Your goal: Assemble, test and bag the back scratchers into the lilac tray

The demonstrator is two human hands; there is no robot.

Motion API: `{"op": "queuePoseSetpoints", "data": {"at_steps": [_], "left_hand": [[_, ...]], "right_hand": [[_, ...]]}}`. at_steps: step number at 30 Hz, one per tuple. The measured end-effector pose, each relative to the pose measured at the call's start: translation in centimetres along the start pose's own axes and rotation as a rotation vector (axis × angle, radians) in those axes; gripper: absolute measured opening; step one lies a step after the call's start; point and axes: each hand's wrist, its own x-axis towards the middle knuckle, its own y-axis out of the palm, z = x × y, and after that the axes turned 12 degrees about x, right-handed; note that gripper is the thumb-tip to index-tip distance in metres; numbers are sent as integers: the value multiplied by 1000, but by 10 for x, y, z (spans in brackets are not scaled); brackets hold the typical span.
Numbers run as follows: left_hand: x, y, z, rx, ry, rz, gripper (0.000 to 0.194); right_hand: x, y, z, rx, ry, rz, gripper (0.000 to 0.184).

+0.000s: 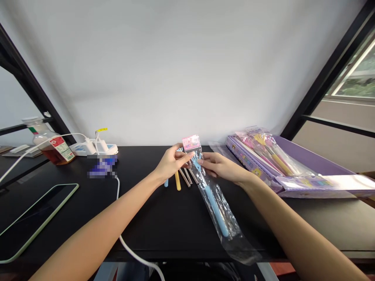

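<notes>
Between my hands is a light blue back scratcher [215,207] inside a clear plastic bag [234,234] with a pink header card [191,142]. My left hand [175,159] pinches the upper left of the bag near the scratcher's claw-shaped head. From the other side, my right hand [218,167] grips the bag's edge beside that head. The bag's lower end slants down toward the table's front edge. Behind my left hand lie several unbagged sticks, including a yellow handle [177,181], a blue one [166,183] and metal rods [186,178]; their upper parts are partly hidden.
On the right, a purple box [316,152] holds several bagged scratchers [272,152]. At left are a phone [35,222], a glass bottle [52,144], a power strip [96,149] and a white cable [131,251] crossing the black table [164,230].
</notes>
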Motion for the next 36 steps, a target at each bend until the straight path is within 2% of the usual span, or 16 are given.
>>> {"op": "queuePoseSetpoints", "data": {"at_steps": [3, 7, 12, 15, 18, 21, 24, 26, 33, 36], "left_hand": [[1, -3, 1, 18, -13, 15, 38], [1, -3, 3, -7, -46, -11, 34], [3, -1, 3, -24, -10, -270, 34], [4, -1, 3, -39, -19, -384, 33], [5, 1, 2, -46, -16, -437, 32], [5, 4, 1, -66, -40, -413, 36], [5, 5, 2, -95, -100, -292, 42], [5, 5, 3, -97, -129, -238, 43], [11, 4, 5, -128, -138, -284, 42], [15, 5, -1, -143, -160, -225, 43]], "right_hand": [[1, -1, -2, -106, -53, -17, 41], [1, 0, -3, -187, -75, -66, 46], [-2, 2, 0, -88, -1, 61, 45], [-4, 3, 5, -24, 24, 16, 42], [-6, 4, 9, 35, 67, -27, 35], [-7, 2, 8, 18, 55, 0, 34], [-6, -3, 3, -30, -13, 79, 33], [-5, -7, 1, -54, -9, 112, 32], [-4, -20, 2, -131, 50, 66, 28], [-8, -28, 4, -176, -8, -27, 26]]}}
